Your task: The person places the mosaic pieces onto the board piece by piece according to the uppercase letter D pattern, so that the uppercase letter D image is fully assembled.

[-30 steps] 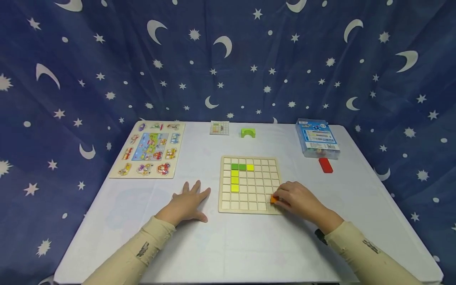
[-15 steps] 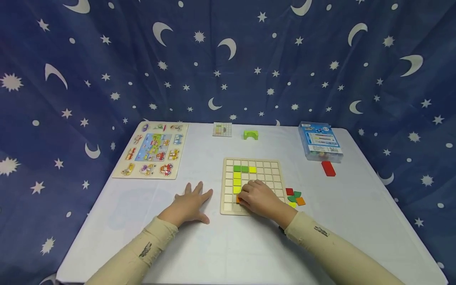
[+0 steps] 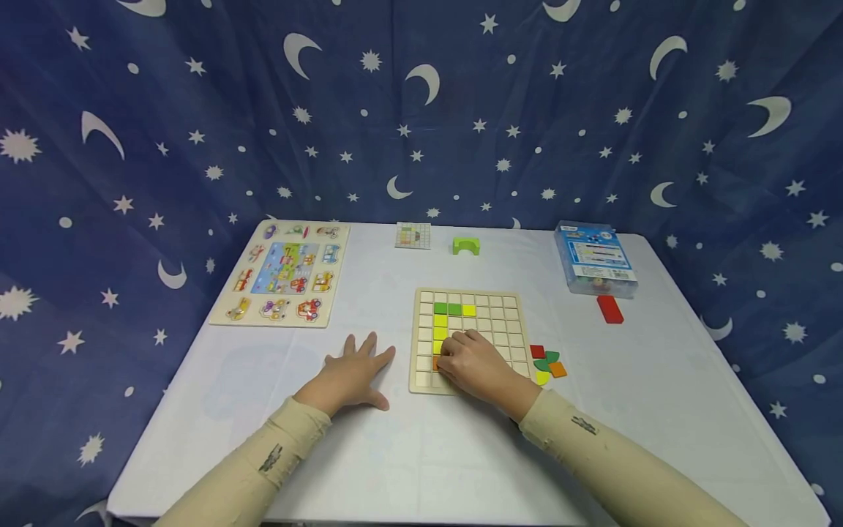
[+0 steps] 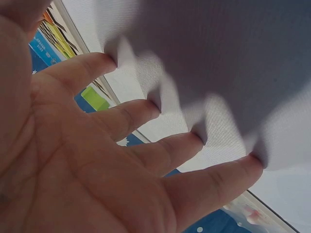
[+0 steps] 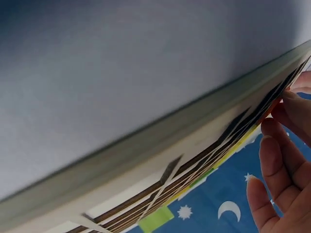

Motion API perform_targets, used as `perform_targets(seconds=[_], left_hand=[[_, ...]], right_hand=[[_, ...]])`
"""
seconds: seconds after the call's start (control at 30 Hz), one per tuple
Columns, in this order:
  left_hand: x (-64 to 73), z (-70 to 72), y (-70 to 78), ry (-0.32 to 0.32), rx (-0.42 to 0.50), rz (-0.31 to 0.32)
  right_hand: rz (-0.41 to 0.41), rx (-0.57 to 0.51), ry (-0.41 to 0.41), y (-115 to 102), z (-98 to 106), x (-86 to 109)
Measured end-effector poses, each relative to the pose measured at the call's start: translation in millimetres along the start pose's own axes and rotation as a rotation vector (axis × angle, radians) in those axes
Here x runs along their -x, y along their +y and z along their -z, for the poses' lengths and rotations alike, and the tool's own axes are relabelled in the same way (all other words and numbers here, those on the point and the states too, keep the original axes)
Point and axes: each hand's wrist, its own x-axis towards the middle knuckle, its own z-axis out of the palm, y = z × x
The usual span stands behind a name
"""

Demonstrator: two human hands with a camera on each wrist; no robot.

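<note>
Orange tile (image 3: 435, 364): pinched in right grip (image 3: 476, 366), newly come from right edge of board (image 3: 497, 313) to near end of yellow tiles (image 3: 440, 333), lengthening their column; seating unclear. Board: beneath this grip. Loose tiles (image 3: 543, 364): right of it. Left grip (image 3: 349, 373): fingers spread on table (image 3: 421, 468).

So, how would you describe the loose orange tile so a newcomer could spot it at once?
On the white table, find the pale wooden grid board. Beside its right edge lies a small cluster of coloured tiles. The loose orange tile is the only orange one in that cluster, its neighbours being red, green and yellow.
</note>
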Motion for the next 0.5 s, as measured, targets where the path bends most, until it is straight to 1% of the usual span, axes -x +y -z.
perform_targets(seconds=[0.13, 0.3, 0.4, 0.5], left_hand=[[-0.9, -0.2, 0.3, 0.001, 0.001, 0.003], [-0.8, -0.7, 0.6, 0.006, 0.001, 0.009], [-0.6, -0.6, 1.9, 0.007, 0.01, 0.009], [0.0, 0.4, 3.3, 0.012, 0.015, 0.004]], right_hand=[[-0.023, -0.028, 0.0, 2.1, 2.4, 5.0], [-0.08, -0.084, -0.007, 8.1, 12.3, 14.0], [-0.129, -0.101, -0.035, 16.6, 21.2, 24.2], [-0.204, -0.102, -0.078, 29.2, 29.9, 39.8]])
